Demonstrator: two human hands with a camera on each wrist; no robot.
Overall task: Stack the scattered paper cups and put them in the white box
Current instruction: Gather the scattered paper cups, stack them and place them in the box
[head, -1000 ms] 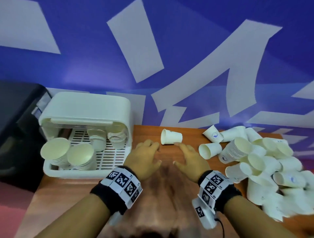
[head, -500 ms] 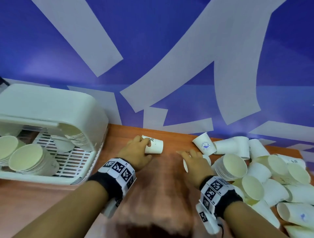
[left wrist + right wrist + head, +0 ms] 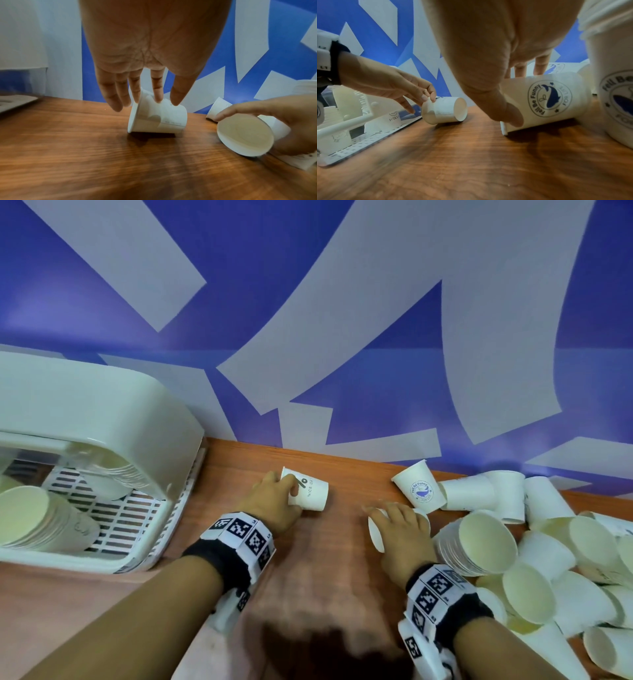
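Note:
A small white paper cup (image 3: 313,496) printed "NICE DAY" lies on its side near the wall. My left hand (image 3: 289,489) pinches it at the rim end, thumb and index on its wall (image 3: 159,120). To the right, my right hand (image 3: 383,518) grips a second lying cup (image 3: 375,534) with a whale logo (image 3: 547,100), thumb by the rim and fingers over the far side. Its mouth (image 3: 243,135) faces left. The white box (image 3: 102,419) stands at the left with its lid raised, and stacks of cups (image 3: 30,522) lie on its slotted tray.
A heap of loose paper cups (image 3: 565,546) covers the table's right side, with a nested stack (image 3: 479,539) just right of my right hand. An upright-tilted whale cup (image 3: 419,491) stands by the wall. Bare wooden table (image 3: 335,559) lies between my hands. A blue-and-white wall runs behind.
Both hands reached forward from the table's middle. The left hand closed on the cup by the wall and the right hand took hold of a cup beside the heap.

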